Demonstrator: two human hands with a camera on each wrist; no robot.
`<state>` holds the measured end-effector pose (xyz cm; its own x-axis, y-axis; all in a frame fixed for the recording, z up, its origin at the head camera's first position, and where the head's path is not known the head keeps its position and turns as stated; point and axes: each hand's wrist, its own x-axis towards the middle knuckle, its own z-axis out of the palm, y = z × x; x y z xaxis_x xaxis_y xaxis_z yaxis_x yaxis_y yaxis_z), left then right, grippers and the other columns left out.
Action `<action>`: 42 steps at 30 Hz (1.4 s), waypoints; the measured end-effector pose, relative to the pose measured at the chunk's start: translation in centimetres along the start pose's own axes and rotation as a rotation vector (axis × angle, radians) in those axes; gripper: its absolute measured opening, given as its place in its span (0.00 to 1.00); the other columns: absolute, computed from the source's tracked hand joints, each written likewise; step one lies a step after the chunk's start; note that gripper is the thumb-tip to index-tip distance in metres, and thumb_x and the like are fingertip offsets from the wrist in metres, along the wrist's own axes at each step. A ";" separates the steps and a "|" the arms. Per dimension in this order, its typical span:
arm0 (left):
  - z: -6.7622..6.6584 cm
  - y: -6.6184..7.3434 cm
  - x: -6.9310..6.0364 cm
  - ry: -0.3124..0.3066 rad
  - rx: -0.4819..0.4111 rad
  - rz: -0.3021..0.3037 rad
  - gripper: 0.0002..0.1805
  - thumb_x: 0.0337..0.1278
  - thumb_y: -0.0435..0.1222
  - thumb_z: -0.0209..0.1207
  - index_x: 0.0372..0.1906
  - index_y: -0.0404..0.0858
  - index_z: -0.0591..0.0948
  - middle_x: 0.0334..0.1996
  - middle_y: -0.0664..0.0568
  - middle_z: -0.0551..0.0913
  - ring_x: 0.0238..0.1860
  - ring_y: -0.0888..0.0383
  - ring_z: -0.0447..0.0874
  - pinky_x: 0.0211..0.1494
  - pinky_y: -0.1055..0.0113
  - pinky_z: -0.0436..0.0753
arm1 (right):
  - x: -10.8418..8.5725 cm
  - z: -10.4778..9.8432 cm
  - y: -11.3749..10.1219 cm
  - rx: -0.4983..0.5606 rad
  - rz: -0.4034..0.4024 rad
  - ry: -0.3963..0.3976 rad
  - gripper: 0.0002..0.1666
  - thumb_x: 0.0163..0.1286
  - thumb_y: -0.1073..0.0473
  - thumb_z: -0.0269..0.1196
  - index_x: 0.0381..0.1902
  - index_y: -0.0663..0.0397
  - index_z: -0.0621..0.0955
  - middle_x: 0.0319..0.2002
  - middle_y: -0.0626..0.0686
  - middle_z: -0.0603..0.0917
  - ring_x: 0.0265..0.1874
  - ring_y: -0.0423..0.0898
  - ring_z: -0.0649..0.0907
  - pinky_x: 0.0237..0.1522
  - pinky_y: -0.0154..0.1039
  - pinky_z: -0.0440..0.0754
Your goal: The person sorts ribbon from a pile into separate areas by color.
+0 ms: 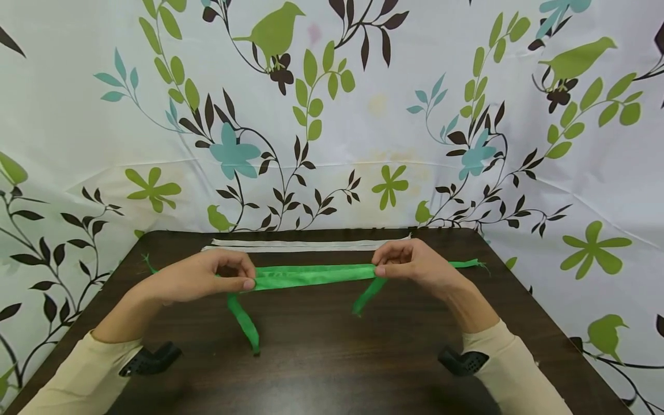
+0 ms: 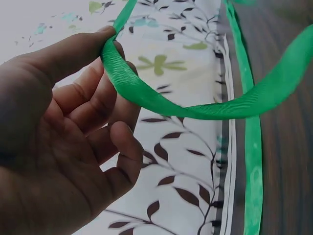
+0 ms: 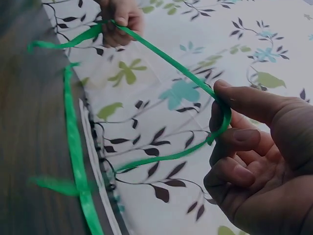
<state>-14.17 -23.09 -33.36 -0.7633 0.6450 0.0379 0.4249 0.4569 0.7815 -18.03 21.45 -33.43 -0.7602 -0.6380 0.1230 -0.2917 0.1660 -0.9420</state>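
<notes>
A green ribbon (image 1: 311, 280) is stretched between my two hands, its loose ends hanging down below each one. My left hand (image 1: 210, 274) pinches it between thumb and index finger; the left wrist view shows that ribbon (image 2: 146, 98) curving away from the fingertips, the other fingers loosely bent. On the other side my right hand (image 1: 415, 268) pinches the same ribbon, which loops over the index finger in the right wrist view. A second green ribbon (image 1: 464, 264) lies across the dark table behind, its middle partly hidden by the held one and the hands.
White strips (image 1: 311, 246) lie along the back edge of the dark brown table (image 1: 311, 357). A white cloth (image 1: 332, 190) printed with leaves, birds and flowers hangs behind it. Black wrist devices (image 1: 150, 360) sit on both forearms.
</notes>
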 end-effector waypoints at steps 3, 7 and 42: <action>-0.8 -0.6 -0.2 0.033 -0.006 -0.004 0.05 0.72 0.43 0.62 0.43 0.47 0.84 0.34 0.49 0.80 0.34 0.54 0.74 0.34 0.61 0.75 | -0.4 -1.0 -0.1 -0.005 -0.006 0.035 0.10 0.70 0.65 0.69 0.46 0.64 0.83 0.31 0.55 0.84 0.30 0.50 0.78 0.33 0.41 0.76; -1.6 -1.3 -0.5 0.066 -0.005 -0.025 0.07 0.72 0.43 0.62 0.43 0.44 0.83 0.32 0.49 0.78 0.33 0.54 0.73 0.33 0.60 0.74 | -0.8 -2.2 -0.1 -0.006 -0.001 0.079 0.10 0.71 0.65 0.67 0.47 0.64 0.83 0.32 0.52 0.82 0.30 0.49 0.76 0.32 0.41 0.76; -5.2 -9.7 -1.7 0.052 0.004 -0.202 0.11 0.66 0.38 0.67 0.47 0.36 0.82 0.36 0.46 0.81 0.37 0.51 0.78 0.38 0.57 0.79 | -2.8 -8.5 2.2 -0.500 0.331 0.488 0.17 0.72 0.53 0.69 0.49 0.61 0.83 0.46 0.59 0.83 0.42 0.56 0.80 0.39 0.46 0.79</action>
<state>-19.55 -31.77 -37.75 -0.8573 0.5073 -0.0874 0.2620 0.5761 0.7742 -21.48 30.03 -33.23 -0.9895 -0.1115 0.0922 -0.1437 0.6843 -0.7149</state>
